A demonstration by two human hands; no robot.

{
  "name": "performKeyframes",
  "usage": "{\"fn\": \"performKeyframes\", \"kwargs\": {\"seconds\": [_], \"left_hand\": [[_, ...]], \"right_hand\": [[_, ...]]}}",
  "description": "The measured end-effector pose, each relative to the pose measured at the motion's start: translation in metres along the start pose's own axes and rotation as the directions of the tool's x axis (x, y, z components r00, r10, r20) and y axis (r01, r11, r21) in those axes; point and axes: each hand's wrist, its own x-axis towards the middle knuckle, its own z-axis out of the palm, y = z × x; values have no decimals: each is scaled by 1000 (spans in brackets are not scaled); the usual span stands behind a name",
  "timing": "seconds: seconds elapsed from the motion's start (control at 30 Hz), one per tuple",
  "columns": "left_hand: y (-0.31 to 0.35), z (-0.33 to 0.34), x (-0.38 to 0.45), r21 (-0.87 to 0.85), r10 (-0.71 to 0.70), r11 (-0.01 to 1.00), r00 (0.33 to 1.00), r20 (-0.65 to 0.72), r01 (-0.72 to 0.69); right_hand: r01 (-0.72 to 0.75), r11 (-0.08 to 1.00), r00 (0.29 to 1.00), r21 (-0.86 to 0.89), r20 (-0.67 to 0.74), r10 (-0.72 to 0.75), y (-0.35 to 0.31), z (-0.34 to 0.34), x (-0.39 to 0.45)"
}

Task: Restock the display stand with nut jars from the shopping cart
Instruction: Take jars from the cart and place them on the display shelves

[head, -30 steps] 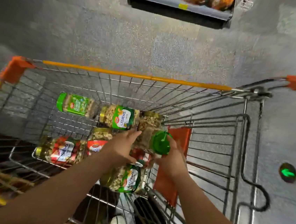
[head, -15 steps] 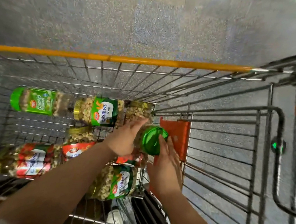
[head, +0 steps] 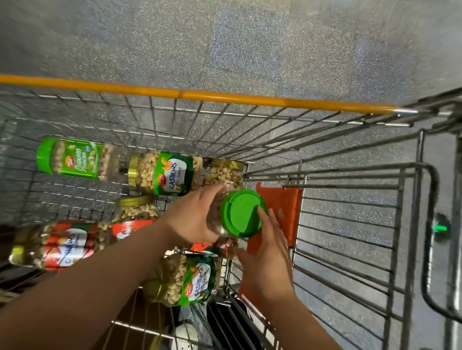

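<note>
Both hands in the shopping cart [head: 232,100]. My left hand [head: 194,216] grips the green-lidded nut jar [head: 241,213], lid facing up at me, held above the other jars. My right hand [head: 268,253]: fingers straight, flat against the lid's side.

One cam only, on my head, wide-angle, so no second view to overlap with. It looks steeply down and a bit forward, straight into the shopping cart [head: 338,169] basket. Both my forearms enter from the bottom edge; left hand [head: 191,219] and right hand [head: 267,252] sit near frame centre, close to the lens. Cart's orange rim bar [head: 181,94] runs across the middle, curved by lens distortion. Upper third is speckled floor [head: 238,38] beyond the cart. Right side shows the cart's wire wall and the floor through it. My shoe [head: 185,341] is visible through the mesh at the bottom. Edges are blurred.
</note>
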Motion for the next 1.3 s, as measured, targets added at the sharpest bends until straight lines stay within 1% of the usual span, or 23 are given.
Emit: {"fn": "performKeyframes", "kwargs": {"seconds": [0.1,0.2,0.3,0.37,0.43,0.5,0.6,0.67,0.77,0.87,0.97,1.1,1.17,1.27,1.3], "left_hand": [[10,-14,-24,-33,-32,999,997,-63,30],[22,-32,-55,-114,-68,992,993,-98,56],[37,-44,-92,-191,-88,980,983,-159,56],[51,-49,-123,-255,-105,966,972,-211,49],[61,-51,-148,-305,-105,952,958,-268,19],[72,-53,-178,-293,-62,955,938,-342,-43],[87,-54,-228,-299,-41,950,919,-393,-86],[101,-51,-268,-343,-19,926,891,-453,-155],[126,-44,-336,-410,-22,878,834,-552,-248],[153,-30,-403,-435,-30,846,787,-616,-308],[173,-16,-457,-475,-32,802,767,-641,-363],[199,4,-520,-469,-35,776,715,-698,-421],[214,17,-551,-453,-53,778,673,-738,-435],[235,41,-590,-430,-115,789,581,-806,-440],[244,54,-603,-431,-146,782,540,-829,-450]], "right_hand": [[89,989,996,119,-17,-88,-3,-8,-3],[204,964,979,168,-53,-198,-12,-21,-15],[254,934,967,251,-78,-242,-23,-40,-32],[268,895,962,356,-48,-269,-29,-52,-48],[288,839,945,461,4,-327,-34,-65,-63],[337,793,909,508,45,-415,-40,-78,-86],[412,758,856,505,71,-512,-52,-98,-126],[449,721,826,528,63,-560,-60,-112,-162],[492,653,751,576,98,-652,-71,-136,-220],[554,582,634,596,150,-758,-74,-152,-278],[599,552,609,580,119,-785,-74,-161,-323],[646,483,519,591,123,-846,-75,-172,-373],[671,438,458,599,130,-879,-78,-176,-395],[693,381,366,613,156,-917,-82,-179,-422],[696,369,332,616,180,-926,-83,-180,-433]]}}
